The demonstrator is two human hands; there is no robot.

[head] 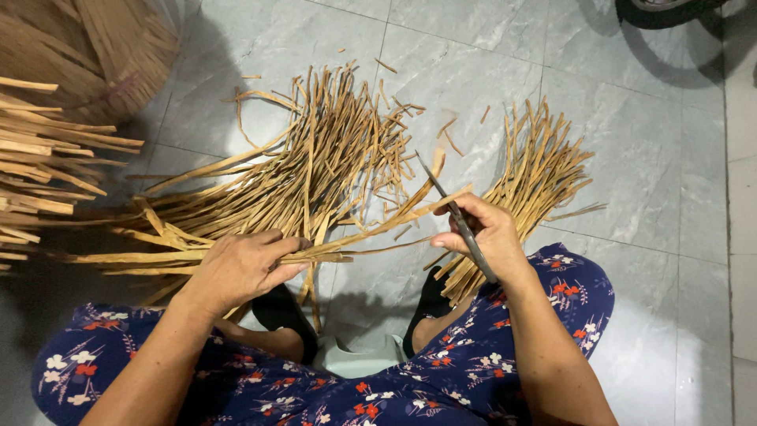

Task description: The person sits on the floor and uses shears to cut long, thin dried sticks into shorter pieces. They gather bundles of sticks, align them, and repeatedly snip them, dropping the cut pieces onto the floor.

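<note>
two hands share the work here: our left hand point(236, 268) is closed around a strip of split bamboo point(371, 225), pinning it just above the big loose heap of strips point(315, 166), while our right hand point(485, 233) is wrapped tight on a thin knife point(449, 205) whose blade lies against the strip's far end. we judge that we are shaving or splitting this strip. right of the heap lies a neater bundle point(536, 173); left of it, stacked sticks point(39, 173). next we would need a steady pull along the grain, blade angled away from our fingers.
</note>
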